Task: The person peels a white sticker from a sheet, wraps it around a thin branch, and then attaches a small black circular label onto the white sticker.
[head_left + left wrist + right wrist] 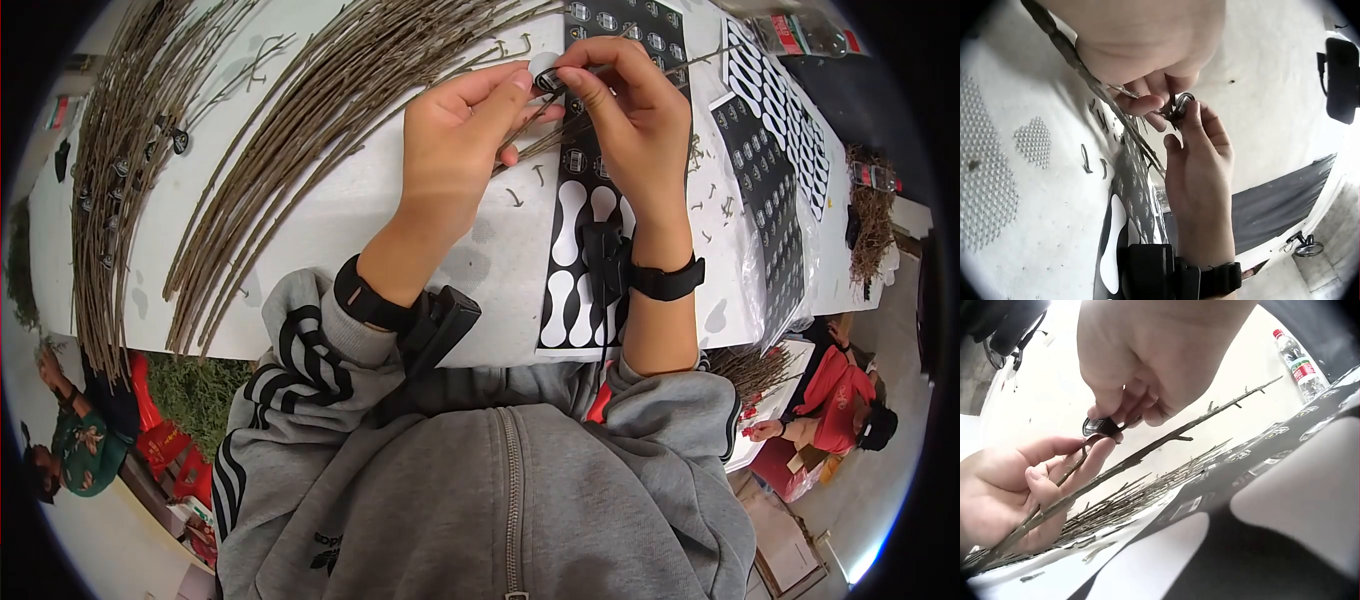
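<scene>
Here, left hand and right hand pinch a rounded black label.

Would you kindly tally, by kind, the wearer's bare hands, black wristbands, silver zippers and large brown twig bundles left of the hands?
Wearer's bare hands: 2
Black wristbands: 2
Silver metal zipper: 1
Large brown twig bundles: 2
Total: 7

Head view faces down; wrist views meet at the fingers.
</scene>
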A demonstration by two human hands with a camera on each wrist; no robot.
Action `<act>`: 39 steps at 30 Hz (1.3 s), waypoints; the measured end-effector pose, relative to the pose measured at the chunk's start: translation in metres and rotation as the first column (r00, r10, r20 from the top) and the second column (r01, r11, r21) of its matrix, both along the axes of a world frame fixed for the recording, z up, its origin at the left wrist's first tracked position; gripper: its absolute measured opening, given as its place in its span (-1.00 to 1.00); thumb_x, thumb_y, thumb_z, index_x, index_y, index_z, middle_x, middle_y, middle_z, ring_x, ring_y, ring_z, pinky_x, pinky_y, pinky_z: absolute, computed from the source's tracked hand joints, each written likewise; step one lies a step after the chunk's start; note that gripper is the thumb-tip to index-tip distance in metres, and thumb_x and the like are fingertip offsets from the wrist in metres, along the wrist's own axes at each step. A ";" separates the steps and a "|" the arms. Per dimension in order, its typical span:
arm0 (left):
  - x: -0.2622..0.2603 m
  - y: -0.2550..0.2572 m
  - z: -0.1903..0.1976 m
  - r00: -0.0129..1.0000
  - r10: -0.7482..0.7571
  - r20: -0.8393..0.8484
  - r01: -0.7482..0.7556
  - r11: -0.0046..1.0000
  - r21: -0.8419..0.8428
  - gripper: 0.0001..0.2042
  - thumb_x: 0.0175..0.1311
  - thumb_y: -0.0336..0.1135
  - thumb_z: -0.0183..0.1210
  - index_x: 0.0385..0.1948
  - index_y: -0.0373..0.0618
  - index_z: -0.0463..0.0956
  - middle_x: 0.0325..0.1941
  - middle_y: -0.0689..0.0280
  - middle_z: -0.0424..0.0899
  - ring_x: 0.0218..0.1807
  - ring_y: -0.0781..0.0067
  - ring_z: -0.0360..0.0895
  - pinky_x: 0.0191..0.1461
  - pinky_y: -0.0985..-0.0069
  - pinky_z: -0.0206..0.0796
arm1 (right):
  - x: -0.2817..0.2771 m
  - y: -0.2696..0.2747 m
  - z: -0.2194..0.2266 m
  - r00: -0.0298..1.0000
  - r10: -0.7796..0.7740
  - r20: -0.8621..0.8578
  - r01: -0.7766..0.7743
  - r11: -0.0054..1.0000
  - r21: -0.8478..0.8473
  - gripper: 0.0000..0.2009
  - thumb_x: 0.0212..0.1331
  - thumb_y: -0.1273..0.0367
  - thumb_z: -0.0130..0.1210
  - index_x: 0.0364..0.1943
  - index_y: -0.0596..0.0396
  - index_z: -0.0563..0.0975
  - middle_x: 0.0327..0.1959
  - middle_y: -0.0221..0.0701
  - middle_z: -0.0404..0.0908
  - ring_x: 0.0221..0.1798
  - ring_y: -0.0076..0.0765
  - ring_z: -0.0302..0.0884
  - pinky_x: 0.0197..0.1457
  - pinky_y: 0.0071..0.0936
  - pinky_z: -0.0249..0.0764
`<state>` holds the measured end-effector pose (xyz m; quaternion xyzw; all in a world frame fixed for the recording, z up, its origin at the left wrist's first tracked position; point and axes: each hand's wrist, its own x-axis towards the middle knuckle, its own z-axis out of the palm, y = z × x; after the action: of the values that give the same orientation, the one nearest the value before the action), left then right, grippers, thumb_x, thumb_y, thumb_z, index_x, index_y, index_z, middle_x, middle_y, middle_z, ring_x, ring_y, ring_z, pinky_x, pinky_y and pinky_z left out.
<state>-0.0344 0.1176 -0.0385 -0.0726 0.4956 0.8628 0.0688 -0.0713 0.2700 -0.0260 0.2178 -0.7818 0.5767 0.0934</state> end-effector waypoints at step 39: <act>0.007 0.008 0.007 0.979 0.180 -0.098 -0.190 0.977 -0.096 -0.71 0.35 -0.30 0.09 -0.09 -0.38 0.51 -0.26 0.16 0.67 -0.38 0.53 0.66 -0.65 0.80 0.04 | -0.002 -0.016 -0.006 0.998 -0.030 -0.053 0.026 0.996 -0.083 -0.93 0.16 0.58 0.11 -0.29 0.23 0.51 -0.22 -0.45 0.50 -0.19 -0.59 0.43 -0.22 -0.69 0.36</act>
<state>-0.0277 0.1256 -0.0313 -0.0837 0.5339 0.8405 -0.0377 -0.0735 0.2540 -0.0322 0.2185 -0.7576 0.6009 0.1313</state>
